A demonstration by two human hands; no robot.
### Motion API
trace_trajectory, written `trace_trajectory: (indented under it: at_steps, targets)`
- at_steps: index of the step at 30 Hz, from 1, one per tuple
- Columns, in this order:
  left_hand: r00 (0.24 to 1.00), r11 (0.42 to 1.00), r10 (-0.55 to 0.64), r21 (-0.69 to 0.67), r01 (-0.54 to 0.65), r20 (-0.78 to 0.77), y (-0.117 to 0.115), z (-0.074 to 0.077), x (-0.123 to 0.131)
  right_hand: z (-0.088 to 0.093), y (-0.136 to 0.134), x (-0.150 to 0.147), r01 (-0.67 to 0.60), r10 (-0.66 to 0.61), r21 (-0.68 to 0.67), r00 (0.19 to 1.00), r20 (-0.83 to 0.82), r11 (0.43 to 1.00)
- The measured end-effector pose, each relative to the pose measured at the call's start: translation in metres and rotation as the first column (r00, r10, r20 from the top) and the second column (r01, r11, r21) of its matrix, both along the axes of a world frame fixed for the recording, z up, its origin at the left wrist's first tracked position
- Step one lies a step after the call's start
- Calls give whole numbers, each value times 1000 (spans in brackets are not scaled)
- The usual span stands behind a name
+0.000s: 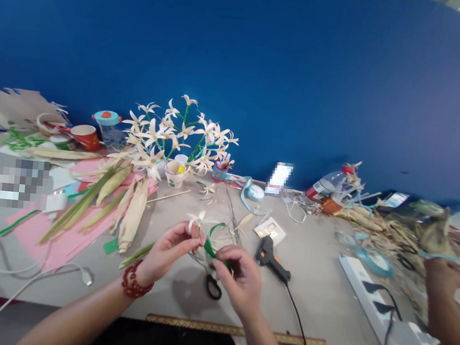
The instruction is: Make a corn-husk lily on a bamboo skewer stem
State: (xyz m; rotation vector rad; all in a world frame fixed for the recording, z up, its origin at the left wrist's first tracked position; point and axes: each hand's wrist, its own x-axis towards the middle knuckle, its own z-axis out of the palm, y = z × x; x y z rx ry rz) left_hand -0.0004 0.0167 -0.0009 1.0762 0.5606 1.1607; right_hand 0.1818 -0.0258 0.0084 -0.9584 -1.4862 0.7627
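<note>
Pinched in my left hand [175, 245], which wears a red bead bracelet [134, 279], is a pale husk flower [198, 221] by its base. Fingers of my right hand [240, 281] close on a green tape strip [209, 245], whose loop curls up beside the flower's base. Whether the tape touches the stem I cannot make out. Under both hands lies a pair of scissors [213, 287] with black handles, its blades partly hidden. A black glue gun [272, 261] rests to the right of my right hand.
Behind stand many finished flowers [153, 133] in a paper cup [175, 177]. Corn husks [133, 212] lie on pink paper [26, 243] at left. A white power strip [372, 297] is at right, beside a co-worker's hand [444, 280]. A patterned ruler [200, 325] edges the table.
</note>
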Motion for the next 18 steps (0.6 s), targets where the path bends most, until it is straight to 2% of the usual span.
trace_trajectory:
  at_steps: [2, 3, 5, 7, 9, 14, 18]
  targets:
    - [1000, 1000, 2, -30, -2, -4, 0, 0, 3, -5, -1, -4, -126, 73, -239, 973, -219, 963]
    - [1000, 999, 0, -43, 0, -3, -1, -1, 5, -7, -2, -6, -195, 92, -312, 944, -316, 930]
    - [1000, 998, -3, -60, 3, 0, -2, -1, 7, -10, -2, -9, -291, 109, -372, 891, -440, 881]
    - [1000, 997, -5, -75, 6, 5, -3, -1, 8, -10, 0, -11, -306, 99, -381, 874, -476, 872]
    - [1000, 996, -11, -87, 12, 2, -4, -1, 9, -8, 2, -13, -260, 66, -369, 883, -465, 892]
    - [1000, 997, -16, -81, 14, -26, -6, 0, 9, 0, 8, -19, -110, -8, -301, 931, -364, 947]
    - [1000, 996, -10, -92, 8, -29, -7, 0, 10, 4, 12, -23, -82, 4, -241, 952, -307, 967]
